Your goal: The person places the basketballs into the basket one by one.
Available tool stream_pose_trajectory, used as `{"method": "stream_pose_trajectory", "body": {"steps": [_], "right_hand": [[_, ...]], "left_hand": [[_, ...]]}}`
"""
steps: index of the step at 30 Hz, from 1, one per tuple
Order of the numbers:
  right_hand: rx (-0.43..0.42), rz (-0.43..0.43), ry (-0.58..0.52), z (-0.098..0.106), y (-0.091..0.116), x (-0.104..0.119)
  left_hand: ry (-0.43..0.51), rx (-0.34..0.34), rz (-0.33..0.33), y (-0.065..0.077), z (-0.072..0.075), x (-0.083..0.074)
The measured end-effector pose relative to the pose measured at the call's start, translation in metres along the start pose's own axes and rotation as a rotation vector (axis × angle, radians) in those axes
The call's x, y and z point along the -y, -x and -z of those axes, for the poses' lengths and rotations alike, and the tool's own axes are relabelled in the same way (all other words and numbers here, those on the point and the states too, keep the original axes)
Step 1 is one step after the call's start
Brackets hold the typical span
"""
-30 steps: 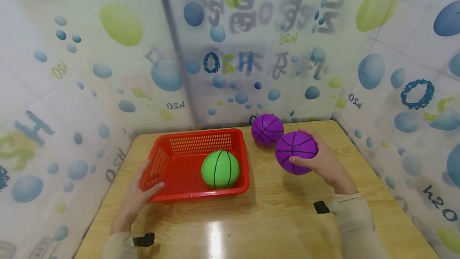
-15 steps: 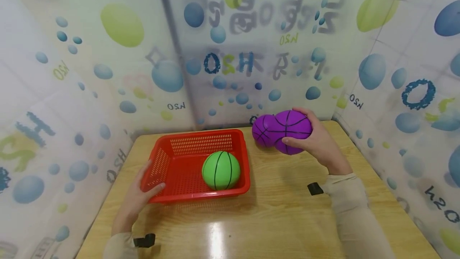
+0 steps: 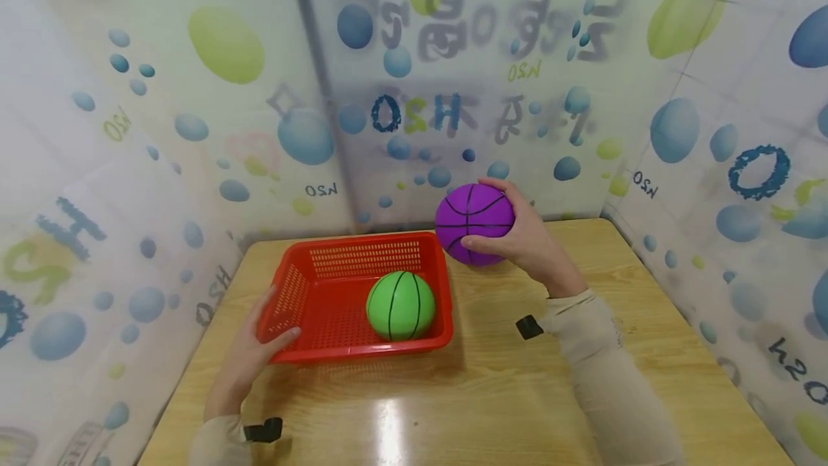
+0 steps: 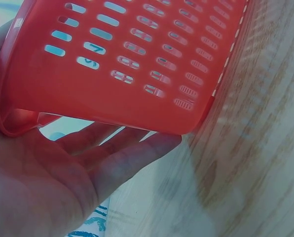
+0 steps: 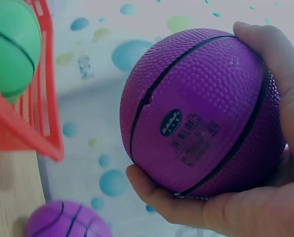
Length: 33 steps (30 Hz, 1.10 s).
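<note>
My right hand [image 3: 533, 247] grips a purple mini basketball [image 3: 475, 225], thumb on the near side and fingers round the far side, raised beside the basket's back right corner. A printed label shows on this ball in the right wrist view. My left hand [image 3: 242, 362] holds the left end of a red plastic basket [image 3: 349, 353], its thumb over the rim and its fingers along the slotted outer wall [image 4: 83, 94]. Inside the basket, on the right, lies a green ball [image 3: 401, 306]. A second purple ball [image 5: 68, 219] shows low in the right wrist view; the held one hides it in the head view.
Basket and balls are on a wooden table [image 3: 504, 394] with its far edge at a patterned curtain [image 3: 401, 157]. More of this patterned sheeting rises at the left and right. Black straps [image 3: 529, 327] project from both wrists.
My right hand has carried the purple ball left and up, past the second purple ball, to the basket's right rim. My left hand and the basket have stayed in place.
</note>
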State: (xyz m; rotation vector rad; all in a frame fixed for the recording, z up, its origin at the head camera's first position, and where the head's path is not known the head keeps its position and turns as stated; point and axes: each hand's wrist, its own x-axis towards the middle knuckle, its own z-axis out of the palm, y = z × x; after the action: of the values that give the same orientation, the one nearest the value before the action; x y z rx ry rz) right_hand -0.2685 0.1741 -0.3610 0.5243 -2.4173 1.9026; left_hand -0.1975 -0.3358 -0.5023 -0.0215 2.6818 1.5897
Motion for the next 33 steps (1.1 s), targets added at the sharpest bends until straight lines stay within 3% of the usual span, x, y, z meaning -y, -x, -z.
{"method": "stream_pose_trajectory", "body": {"steps": [18,25,33], "right_hand": [[0.144,0.204,-0.091,-0.106,-0.037,0.048],[0.16,0.252,-0.109,-0.133,-0.044,0.061],[0.196,0.252,-0.085,-0.153,-0.048,0.058]], "left_hand": [[0.009,-0.001,0.007,0.0,0.0,0.0],[-0.011,-0.008,0.022,0.0,-0.001,-0.002],[-0.01,0.004,0.036,-0.001,0.0,0.0]]}}
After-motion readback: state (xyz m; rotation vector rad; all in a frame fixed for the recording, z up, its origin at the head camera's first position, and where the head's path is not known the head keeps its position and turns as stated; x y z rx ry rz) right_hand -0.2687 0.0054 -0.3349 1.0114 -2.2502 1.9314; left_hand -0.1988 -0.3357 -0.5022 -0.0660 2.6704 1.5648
